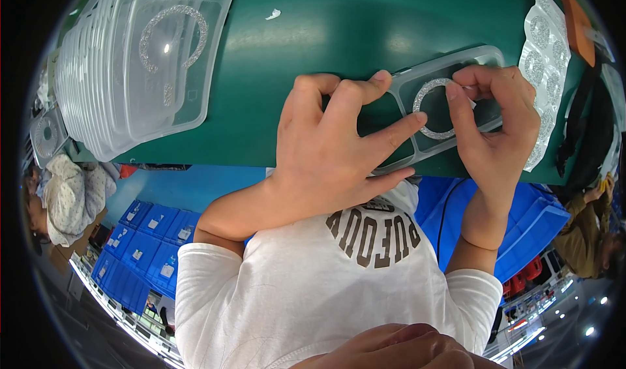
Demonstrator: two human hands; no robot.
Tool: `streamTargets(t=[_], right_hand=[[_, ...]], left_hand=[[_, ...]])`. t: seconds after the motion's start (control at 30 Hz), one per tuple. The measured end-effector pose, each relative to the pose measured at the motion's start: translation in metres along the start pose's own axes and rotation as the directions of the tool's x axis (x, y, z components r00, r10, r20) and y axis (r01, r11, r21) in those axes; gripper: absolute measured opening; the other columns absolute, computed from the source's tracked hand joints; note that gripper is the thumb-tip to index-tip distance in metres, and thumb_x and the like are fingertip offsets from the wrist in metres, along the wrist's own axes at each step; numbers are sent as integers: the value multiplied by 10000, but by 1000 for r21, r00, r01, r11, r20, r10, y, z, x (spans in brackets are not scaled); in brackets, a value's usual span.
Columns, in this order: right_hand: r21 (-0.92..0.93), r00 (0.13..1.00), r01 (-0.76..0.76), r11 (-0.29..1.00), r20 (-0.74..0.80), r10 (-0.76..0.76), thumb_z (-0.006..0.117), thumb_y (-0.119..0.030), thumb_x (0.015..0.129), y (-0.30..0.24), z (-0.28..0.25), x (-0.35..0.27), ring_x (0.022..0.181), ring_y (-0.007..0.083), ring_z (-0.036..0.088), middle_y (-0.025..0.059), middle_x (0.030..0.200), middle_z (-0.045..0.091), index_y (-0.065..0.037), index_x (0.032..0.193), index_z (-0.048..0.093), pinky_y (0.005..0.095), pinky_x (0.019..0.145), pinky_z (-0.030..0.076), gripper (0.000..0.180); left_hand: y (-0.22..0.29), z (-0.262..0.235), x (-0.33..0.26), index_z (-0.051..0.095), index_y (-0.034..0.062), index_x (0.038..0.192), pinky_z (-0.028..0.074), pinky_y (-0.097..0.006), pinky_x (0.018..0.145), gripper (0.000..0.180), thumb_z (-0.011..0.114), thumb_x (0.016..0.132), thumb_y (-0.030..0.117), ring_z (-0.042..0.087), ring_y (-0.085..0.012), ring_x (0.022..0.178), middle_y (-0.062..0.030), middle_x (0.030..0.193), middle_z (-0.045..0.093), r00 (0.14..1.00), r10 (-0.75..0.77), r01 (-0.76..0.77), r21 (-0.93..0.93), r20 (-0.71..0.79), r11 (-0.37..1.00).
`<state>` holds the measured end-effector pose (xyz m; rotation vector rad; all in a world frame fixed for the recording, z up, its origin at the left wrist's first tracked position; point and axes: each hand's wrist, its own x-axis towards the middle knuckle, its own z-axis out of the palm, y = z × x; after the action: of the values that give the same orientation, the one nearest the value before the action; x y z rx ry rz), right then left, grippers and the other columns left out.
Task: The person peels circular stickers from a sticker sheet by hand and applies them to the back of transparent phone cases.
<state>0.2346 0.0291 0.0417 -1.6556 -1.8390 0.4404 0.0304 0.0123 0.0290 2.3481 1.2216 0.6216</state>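
Pressing a clear phone case (456,66) flat near the green table (365,23) front edge, your left hand (326,141) spreads open; your right hand (495,128) pinches the glitter ring (424,105) inside it. Open room left, before the case stack (130,75).

Bright, even overhead light fills the scene. Soft pale glare patches lie on the dark green table (339,23), and a small highlight glints on the stack of clear plastic phone cases (130,62). Shadows are faint. Fisheye distortion bends straight edges toward the black rim, where detail softens. The centre is sharp.
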Motion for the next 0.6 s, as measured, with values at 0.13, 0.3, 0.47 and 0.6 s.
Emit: streamTargets(t=[0.13, 0.3, 0.47, 0.6], right_hand=[[-19, 1000, 3, 1000, -4, -4, 749, -40, 705, 0, -1, 0, 677, 171, 545, -15, 665, 579, -90, 815, 669, 320, 748, 354, 145], [-33, 1000, 27, 999, -5, -27, 755, -41, 696, 1, -1, 0, 678, 169, 547, -19, 664, 575, -94, 808, 665, 326, 744, 354, 153], [-38, 999, 34, 999, 11, -34, 757, -35, 684, 1, -3, -2, 681, 168, 549, -21, 663, 571, -98, 804, 663, 324, 744, 354, 165], [-42, 999, 37, 998, 11, -36, 753, -28, 685, 1, -4, -2, 681, 162, 553, -24, 666, 577, -99, 807, 663, 322, 746, 355, 168]], left_hand=[[0, -2, 1, 763, 266, 1108, 379, -390, 888, 662, 873, 461, 360, 473, -296, 992, -144, 1264, 583, 1000, 3, -4, 7, 7, 1000], [3, -10, 6, 733, 262, 1179, 429, -390, 835, 736, 871, 469, 401, 489, -299, 953, -133, 1202, 586, 998, 12, -13, 19, 64, 1000], [5, -9, 11, 689, 262, 1256, 441, -375, 758, 807, 848, 495, 476, 496, -277, 874, -103, 1075, 568, 996, 15, -22, 91, 87, 996], [5, -8, 20, 673, 266, 1281, 428, -360, 703, 819, 822, 521, 531, 488, -260, 828, -80, 983, 532, 992, 2, -15, 104, 125, 994]])
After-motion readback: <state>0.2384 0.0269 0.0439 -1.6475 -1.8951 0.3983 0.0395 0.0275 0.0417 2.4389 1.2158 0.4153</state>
